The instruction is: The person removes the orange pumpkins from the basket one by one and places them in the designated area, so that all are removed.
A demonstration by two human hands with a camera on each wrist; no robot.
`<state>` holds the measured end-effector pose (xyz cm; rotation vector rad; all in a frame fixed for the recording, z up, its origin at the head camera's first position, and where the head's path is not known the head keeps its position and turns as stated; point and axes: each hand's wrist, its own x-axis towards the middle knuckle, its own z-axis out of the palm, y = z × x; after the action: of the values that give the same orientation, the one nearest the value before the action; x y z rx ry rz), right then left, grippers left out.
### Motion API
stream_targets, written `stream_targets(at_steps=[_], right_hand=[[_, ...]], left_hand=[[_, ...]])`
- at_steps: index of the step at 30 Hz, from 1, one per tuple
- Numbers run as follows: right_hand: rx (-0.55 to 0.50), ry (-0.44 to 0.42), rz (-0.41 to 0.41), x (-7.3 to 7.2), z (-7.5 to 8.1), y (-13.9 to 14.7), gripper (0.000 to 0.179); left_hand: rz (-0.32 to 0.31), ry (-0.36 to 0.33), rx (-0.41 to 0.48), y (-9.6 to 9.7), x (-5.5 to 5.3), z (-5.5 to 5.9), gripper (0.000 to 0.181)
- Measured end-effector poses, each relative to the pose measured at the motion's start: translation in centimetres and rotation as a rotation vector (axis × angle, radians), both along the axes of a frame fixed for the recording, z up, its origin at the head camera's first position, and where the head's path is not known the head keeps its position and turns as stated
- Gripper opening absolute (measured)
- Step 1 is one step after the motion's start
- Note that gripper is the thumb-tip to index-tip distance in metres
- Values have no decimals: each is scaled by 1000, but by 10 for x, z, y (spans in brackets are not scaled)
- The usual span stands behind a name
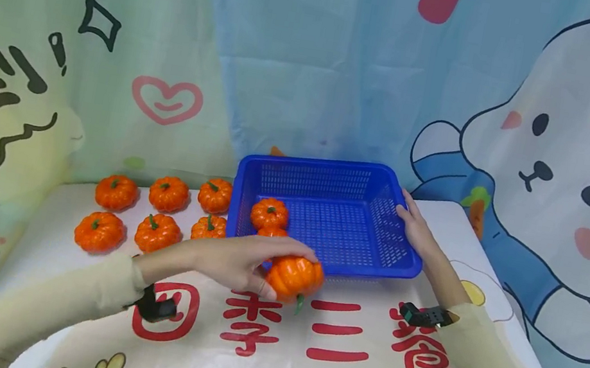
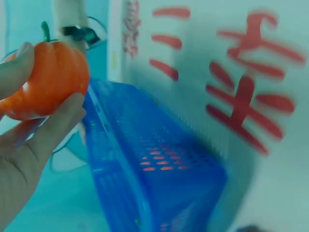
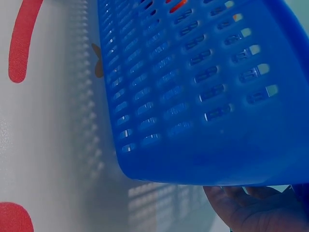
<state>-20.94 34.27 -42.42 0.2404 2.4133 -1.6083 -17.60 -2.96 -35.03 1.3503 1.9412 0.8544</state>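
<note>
My left hand (image 1: 241,261) holds a small orange pumpkin (image 1: 295,278) with a green stem, in front of the blue basket's near wall. In the left wrist view the thumb and fingers lie around the pumpkin (image 2: 53,79), above the basket (image 2: 145,145). At the right end of the blue mesh basket (image 1: 396,263), my right hand (image 1: 418,227) grips the rim. The right wrist view has those fingers (image 3: 231,198) against the outside of the basket's end wall. Inside the basket, at its left end, sit a pumpkin (image 1: 269,213) and another (image 1: 272,231), partly hidden by the left hand.
Left of the basket, several more pumpkins stand in two rows on the table, among them a front one (image 1: 100,232) and a back one (image 1: 116,192). A printed cloth with red characters (image 1: 342,331) covers the table. A patterned curtain (image 1: 316,57) hangs behind.
</note>
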Motion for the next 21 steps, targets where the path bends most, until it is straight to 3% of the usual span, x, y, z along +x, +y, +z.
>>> stream_targets(at_steps=[4, 8, 15, 21], right_hand=[[17, 15, 13, -9, -18, 5, 60], [26, 33, 23, -15, -27, 11, 61], [22, 24, 22, -13, -25, 11, 62], [0, 18, 17, -1, 0, -3, 61]], left_hand=[[168, -146, 43, -43, 21, -9, 72], [339, -198, 110, -79, 22, -16, 73], [486, -191, 154, -118, 27, -29, 77], [576, -157, 212, -132, 34, -43, 79]])
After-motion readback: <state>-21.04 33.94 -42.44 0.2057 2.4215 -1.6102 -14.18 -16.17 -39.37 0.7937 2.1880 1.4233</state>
